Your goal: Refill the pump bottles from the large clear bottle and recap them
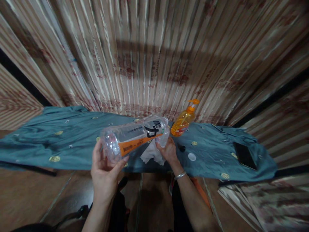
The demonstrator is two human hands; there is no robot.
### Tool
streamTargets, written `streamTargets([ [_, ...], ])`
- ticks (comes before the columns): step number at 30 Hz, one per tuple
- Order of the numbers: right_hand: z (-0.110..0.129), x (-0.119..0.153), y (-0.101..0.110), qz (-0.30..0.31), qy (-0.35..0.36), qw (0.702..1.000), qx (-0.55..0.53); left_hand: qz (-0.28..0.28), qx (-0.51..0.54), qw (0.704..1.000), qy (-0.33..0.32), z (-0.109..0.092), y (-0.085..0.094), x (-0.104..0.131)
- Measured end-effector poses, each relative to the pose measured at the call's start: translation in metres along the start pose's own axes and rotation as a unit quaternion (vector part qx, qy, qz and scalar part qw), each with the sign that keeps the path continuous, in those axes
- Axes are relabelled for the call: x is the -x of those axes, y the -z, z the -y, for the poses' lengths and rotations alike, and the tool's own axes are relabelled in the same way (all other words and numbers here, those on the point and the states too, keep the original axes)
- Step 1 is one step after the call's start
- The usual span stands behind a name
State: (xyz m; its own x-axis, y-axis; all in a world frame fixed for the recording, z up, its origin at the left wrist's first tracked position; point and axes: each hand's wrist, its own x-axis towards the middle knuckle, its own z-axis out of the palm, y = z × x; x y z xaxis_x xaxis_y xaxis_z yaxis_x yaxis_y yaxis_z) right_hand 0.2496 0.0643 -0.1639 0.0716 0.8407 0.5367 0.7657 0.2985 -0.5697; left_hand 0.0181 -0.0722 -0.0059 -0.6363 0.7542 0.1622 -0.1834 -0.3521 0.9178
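A large clear plastic bottle (135, 130) with an orange and black-lettered label lies tilted across the space between my hands, above the cloth-covered table. My left hand (106, 161) is closed around its wide end at the left. At its far right end, my right hand (169, 149) is closed on a white cloth (152, 154), which hangs below the bottle. A clear plastic part shows just above the right fingers; whether it belongs to the bottle I cannot tell. Close behind the right hand stands a pump bottle (181, 124) of orange liquid with an orange pump top.
A teal patterned cloth (79, 141) covers the narrow table. Right of my right hand lie a small black object (182, 148) and a white round disc (192, 157). A dark phone (245, 155) rests farther right. Striped sheeting (149, 64) rises behind the table.
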Motion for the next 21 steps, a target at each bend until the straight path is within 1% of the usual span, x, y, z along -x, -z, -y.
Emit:
streamTargets([
  [4,0.0026,0.0004,0.0006,0.007,-0.033,0.999,-0.011,0.003,-0.004,1.000,-0.001,-0.0006,0.0004,0.0022],
  [13,0.0032,0.0002,0.0045,0.024,-0.029,0.999,-0.020,0.025,-0.030,0.999,-0.004,0.0000,0.0042,0.0033],
  [21,0.0042,0.0008,0.0058,0.032,-0.024,0.999,-0.022,0.016,-0.021,1.000,0.010,-0.0030,0.0035,0.0033],
])
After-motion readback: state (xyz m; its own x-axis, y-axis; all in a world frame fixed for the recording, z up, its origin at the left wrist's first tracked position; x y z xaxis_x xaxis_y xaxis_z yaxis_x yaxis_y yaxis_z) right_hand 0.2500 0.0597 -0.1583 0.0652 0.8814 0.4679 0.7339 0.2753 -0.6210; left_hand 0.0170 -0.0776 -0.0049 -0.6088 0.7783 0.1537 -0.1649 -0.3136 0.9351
